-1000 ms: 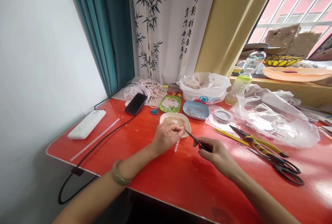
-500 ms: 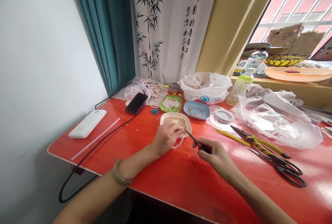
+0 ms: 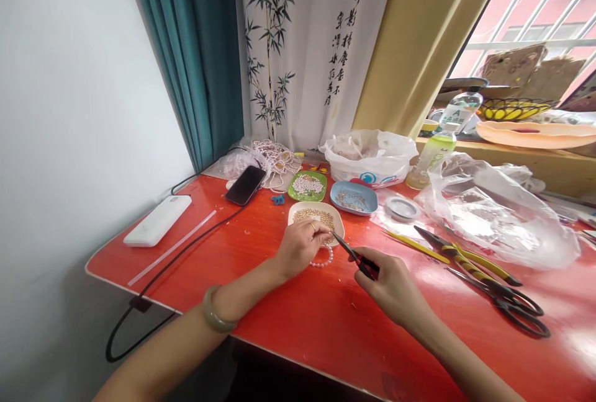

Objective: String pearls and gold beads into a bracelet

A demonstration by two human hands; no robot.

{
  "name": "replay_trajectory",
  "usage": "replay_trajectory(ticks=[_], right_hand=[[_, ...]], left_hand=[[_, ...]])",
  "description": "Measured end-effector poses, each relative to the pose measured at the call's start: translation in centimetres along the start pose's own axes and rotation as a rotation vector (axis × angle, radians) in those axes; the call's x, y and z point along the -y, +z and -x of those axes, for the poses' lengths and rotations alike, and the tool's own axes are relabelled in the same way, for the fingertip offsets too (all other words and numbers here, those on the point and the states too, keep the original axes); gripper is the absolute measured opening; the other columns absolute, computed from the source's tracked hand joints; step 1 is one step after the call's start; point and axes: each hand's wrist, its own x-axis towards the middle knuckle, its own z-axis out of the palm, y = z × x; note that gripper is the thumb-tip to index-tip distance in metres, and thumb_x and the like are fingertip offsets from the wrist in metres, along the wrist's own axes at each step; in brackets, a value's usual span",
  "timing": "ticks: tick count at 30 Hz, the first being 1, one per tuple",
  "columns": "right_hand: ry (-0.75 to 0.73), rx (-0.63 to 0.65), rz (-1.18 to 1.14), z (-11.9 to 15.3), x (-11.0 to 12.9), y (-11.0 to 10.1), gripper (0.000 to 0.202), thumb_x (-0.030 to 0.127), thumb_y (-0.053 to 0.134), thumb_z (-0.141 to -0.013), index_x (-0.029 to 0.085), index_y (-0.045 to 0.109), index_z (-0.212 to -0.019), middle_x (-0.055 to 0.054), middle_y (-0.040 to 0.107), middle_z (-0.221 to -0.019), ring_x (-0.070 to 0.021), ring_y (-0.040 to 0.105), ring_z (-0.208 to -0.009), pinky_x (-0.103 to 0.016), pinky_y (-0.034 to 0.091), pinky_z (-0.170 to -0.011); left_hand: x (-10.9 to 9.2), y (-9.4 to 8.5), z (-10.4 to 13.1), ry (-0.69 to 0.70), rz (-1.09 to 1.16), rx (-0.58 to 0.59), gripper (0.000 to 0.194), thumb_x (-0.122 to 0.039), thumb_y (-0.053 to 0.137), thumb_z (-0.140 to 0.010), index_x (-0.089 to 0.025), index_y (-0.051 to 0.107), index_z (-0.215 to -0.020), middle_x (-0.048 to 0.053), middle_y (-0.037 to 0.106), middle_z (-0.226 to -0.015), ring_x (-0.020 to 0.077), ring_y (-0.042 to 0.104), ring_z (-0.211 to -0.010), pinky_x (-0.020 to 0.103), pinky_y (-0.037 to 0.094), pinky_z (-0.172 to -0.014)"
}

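Left hand [image 3: 303, 245] pinched on the curved strand of pale, round pearly beads [image 3: 322, 264], looping out at its four o'clock; right hand [image 3: 390, 276] clamped round slim metal pliers [image 3: 344, 245], nose toward ten o'clock, right at the pinch! Steady wrists, gentle squeeze best.

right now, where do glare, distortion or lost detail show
Head view: glare whitens the clear plastic bag and the red table at right; head view: the teal curtain slants, likely lens distortion; head view: detail where left hand meets dark tool is too small to read.
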Motion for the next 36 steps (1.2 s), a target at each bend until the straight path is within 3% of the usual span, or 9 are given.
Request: replay_trajectory(ticks=[10, 23, 31, 36], right_hand=[[-0.073, 0.003, 0.157, -0.2, -1.3, -0.1, 0.028, 0.017, 0.041, -0.066, 0.016, 0.06, -0.087, -0.005, 0.062, -0.069, -0.016, 0.053, -0.055, -0.026, 0.038, -0.052], [-0.123, -0.036, 0.518, 0.2, -1.6, -0.2, 0.03, 0.018, 0.041, -0.067, 0.017, 0.06, -0.091, -0.005, 0.061, -0.071, -0.0157, 0.053, -0.051, -0.024, 0.024, -0.044], [-0.054, 0.046, 0.223, -0.9, -2.5, -1.4, 0.028, 0.019, 0.041, -0.068, 0.018, 0.058, -0.091, -0.002, 0.06, -0.071, -0.0146, 0.053, -0.058, -0.023, 0.035, -0.052], [0.042, -0.104, 0.603, -1.7, -4.8, -0.9, 0.028, 0.03, 0.043, -0.075, 0.016, 0.058, -0.094, -0.01, 0.059, -0.086, -0.0235, 0.056, -0.078, -0.029, 0.038, -0.059]], left_hand=[[0.2, 0.0, -0.1, -0.036, 0.025, 0.076, 0.007, -0.016, 0.055, -0.074, -0.017, 0.062, -0.074, 0.002, 0.064, -0.071, 0.0139, 0.056, -0.068, 0.024, 0.043, -0.065], [0.4, 0.2, 0.0, -0.246, 0.266, 0.196, 0.014, -0.027, 0.057, -0.072, -0.015, 0.06, -0.069, -0.002, 0.056, -0.057, 0.0098, 0.048, -0.053, 0.021, 0.038, -0.052], [1.3, 0.5, -0.7, -0.503, 0.632, 0.171, 0.017, -0.025, 0.065, -0.064, -0.011, 0.064, -0.073, 0.003, 0.065, -0.066, 0.0132, 0.06, -0.064, 0.026, 0.047, -0.066], [1.1, 0.3, -1.1, -0.567, 0.778, 0.158, 0.023, -0.024, 0.072, -0.057, -0.011, 0.064, -0.074, 0.004, 0.067, -0.069, 0.0139, 0.062, -0.066, 0.028, 0.048, -0.07]])
